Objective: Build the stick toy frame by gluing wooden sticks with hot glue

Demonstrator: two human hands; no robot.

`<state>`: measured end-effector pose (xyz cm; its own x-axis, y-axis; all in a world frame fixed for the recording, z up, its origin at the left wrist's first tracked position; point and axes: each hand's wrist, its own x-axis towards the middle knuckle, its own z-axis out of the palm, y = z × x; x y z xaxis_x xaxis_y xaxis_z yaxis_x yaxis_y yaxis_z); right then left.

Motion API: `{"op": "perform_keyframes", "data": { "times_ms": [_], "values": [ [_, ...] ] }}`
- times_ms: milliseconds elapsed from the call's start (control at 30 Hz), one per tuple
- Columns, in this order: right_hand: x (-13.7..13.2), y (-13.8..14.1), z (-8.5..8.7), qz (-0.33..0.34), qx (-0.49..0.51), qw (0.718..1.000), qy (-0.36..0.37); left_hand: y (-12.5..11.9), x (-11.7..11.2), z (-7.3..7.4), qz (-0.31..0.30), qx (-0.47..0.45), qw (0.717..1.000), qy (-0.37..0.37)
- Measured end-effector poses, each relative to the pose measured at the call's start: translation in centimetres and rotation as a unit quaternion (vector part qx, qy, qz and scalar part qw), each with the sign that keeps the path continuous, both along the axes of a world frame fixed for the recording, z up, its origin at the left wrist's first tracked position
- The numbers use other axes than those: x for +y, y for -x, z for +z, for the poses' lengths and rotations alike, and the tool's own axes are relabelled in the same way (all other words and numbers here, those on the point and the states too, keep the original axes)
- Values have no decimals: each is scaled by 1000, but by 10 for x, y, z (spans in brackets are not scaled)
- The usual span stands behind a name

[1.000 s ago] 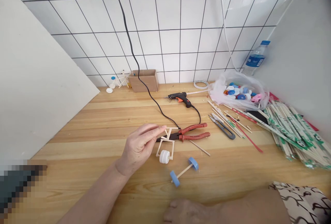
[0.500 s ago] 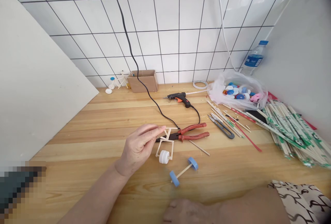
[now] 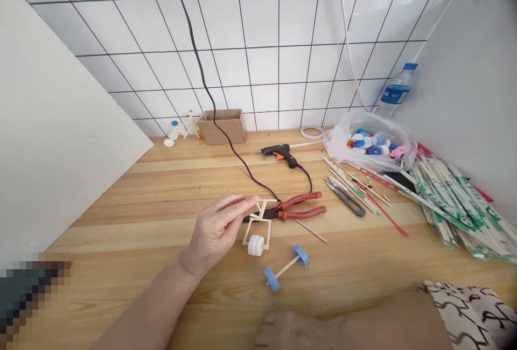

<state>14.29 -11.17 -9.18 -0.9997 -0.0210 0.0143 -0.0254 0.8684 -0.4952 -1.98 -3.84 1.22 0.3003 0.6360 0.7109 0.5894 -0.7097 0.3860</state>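
Note:
My left hand [image 3: 220,229] pinches a small frame of pale wooden sticks [image 3: 263,221] between thumb and fingertips. At the frame's near end sits a white bottle-cap wheel [image 3: 256,245]. Behind it lie pliers [image 3: 301,207] with red handles, their jaws partly hidden by the hand and the frame. Nearer me rests an axle stick with two blue bottle caps [image 3: 287,267] at its ends. My right hand [image 3: 283,331] is low at the bottom edge, near the blue-capped axle but apart from it; its fingers are cut off or blurred.
A black glue gun [image 3: 280,153] lies behind the pliers. To the right are grey thread snips [image 3: 345,197], loose sticks, a plastic bag of bottle caps [image 3: 371,142] and wrapped chopsticks [image 3: 456,204]. A cardboard box [image 3: 224,126] and a tape roll [image 3: 312,132] stand by the tiled wall.
Almost nothing differs. The whole view has shifted very slightly, while my left hand keeps the stick frame in the same place.

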Motion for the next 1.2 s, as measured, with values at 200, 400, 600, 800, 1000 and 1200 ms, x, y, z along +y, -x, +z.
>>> {"op": "perform_keyframes", "data": {
  "times_ms": [200,400,600,800,1000,1200],
  "values": [
    [1,0,9,-11,10,1000,-25,0,0,-2,-1,-1,1000,2],
    [2,-12,31,-10,-4,996,-94,0,0,0,2,0,1000,-2],
    [4,-8,39,8,-20,993,-116,0,0,-1,1,-3,1000,-4],
    [3,-9,35,7,-13,990,-137,1,-1,0,6,1,1000,4],
    [6,-6,50,17,-30,989,-141,0,-1,1,10,3,1000,-7],
    [7,-6,51,7,-25,993,-119,-1,-1,-2,19,6,1000,-13]
  ]
}}
